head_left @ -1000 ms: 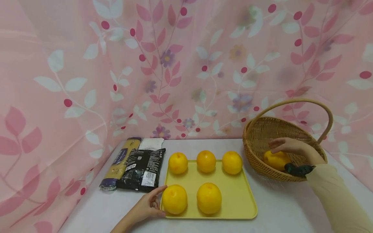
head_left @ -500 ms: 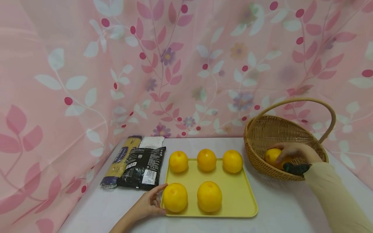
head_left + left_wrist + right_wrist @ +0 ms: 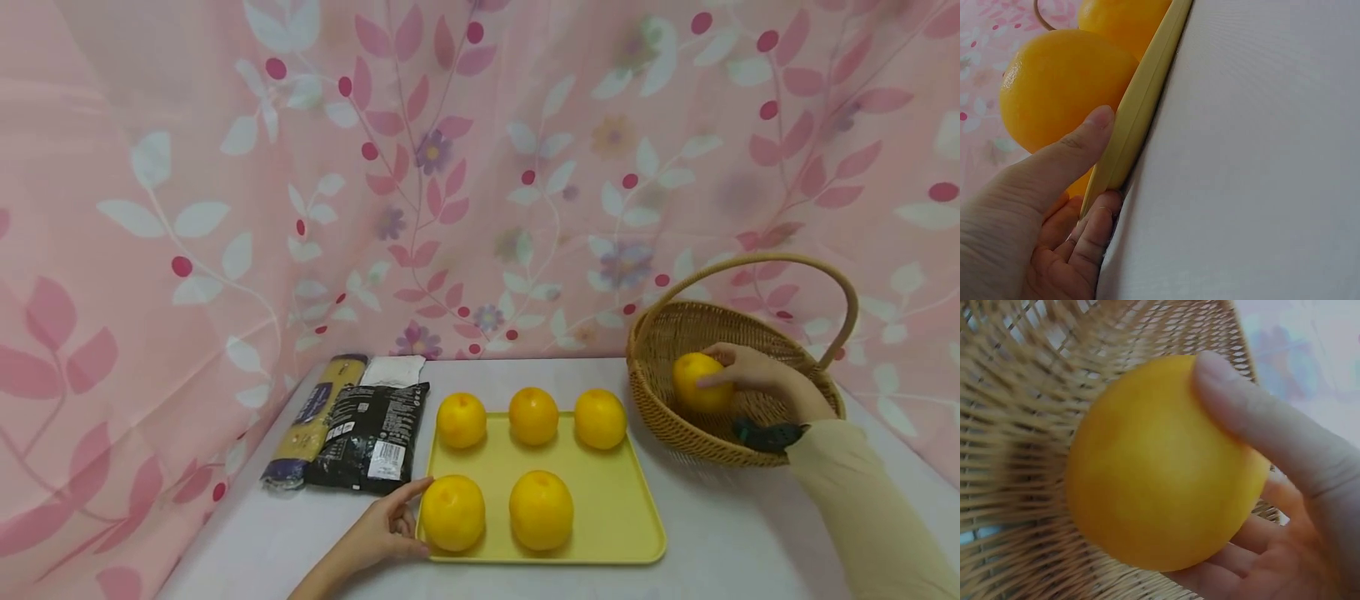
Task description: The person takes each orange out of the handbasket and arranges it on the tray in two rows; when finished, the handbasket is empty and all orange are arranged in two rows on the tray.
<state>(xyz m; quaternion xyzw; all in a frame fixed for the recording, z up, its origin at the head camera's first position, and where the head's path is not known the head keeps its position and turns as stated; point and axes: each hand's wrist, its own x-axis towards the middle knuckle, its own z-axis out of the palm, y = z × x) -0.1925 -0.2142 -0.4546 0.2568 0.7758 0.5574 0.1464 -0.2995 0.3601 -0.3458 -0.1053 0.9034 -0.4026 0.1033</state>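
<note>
My right hand (image 3: 761, 382) grips an orange (image 3: 697, 387) inside the wicker basket (image 3: 654, 421) at the right. In the right wrist view the thumb lies over the top of the orange (image 3: 1160, 469), and the other fingers curl round its lower side. My left hand (image 3: 378, 533) holds the near left corner of the yellow tray (image 3: 603, 508). The left wrist view has that thumb on the tray's rim (image 3: 1135, 106), with the fingers curled beneath. Several oranges stand on the tray, three along its far edge and two at the front, one of these (image 3: 453, 512) close beside my left hand.
Left of the tray lie a black printed packet (image 3: 371, 437), a long yellow and purple pack (image 3: 315, 425) and a white packet (image 3: 393, 371). The basket's tall handle (image 3: 757, 260) arches over its opening. Behind the white table hangs a pink floral curtain (image 3: 480, 208).
My right hand has closed round the orange in the basket and raised it, up and slightly left. The left hand stays at the tray's corner.
</note>
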